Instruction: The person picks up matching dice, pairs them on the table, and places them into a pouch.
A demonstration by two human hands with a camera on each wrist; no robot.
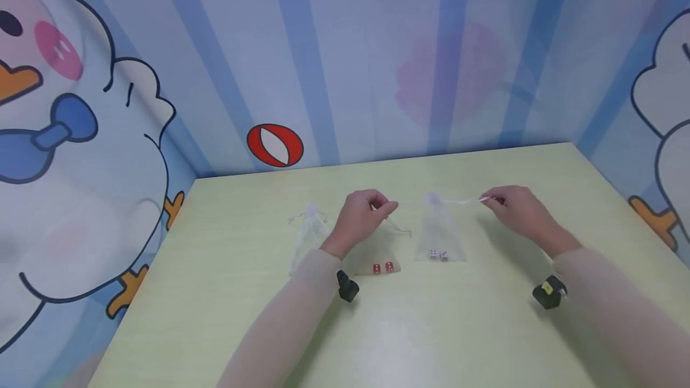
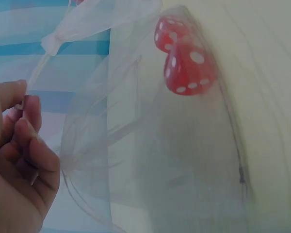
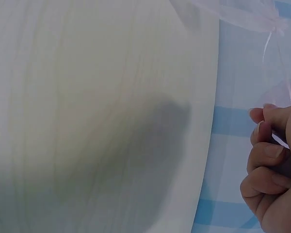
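A sheer white drawstring pouch (image 1: pixel 441 233) with two white dice (image 1: pixel 438 255) lies on the table, its neck gathered tight. My left hand (image 1: pixel 363 217) pinches the drawstring on the left side of that neck. On the other side, my right hand (image 1: pixel 514 211) pinches the opposite drawstring (image 1: pixel 458 201), which stretches straight out. Below the left hand is a second pouch (image 2: pixel 150 160) holding two red dice (image 2: pixel 189 68); the left hand hides part of it in the head view. In the right wrist view, thumb and fingertips of the right hand (image 3: pixel 276 160) meet on the string.
A third sheer pouch (image 1: pixel 308 241) stands left of the left hand, its neck gathered; its contents are hard to make out. The pale table (image 1: pixel 431 328) meets a patterned blue wall (image 1: pixel 366 64) at its back edge. Cartoon figures cover the side walls.
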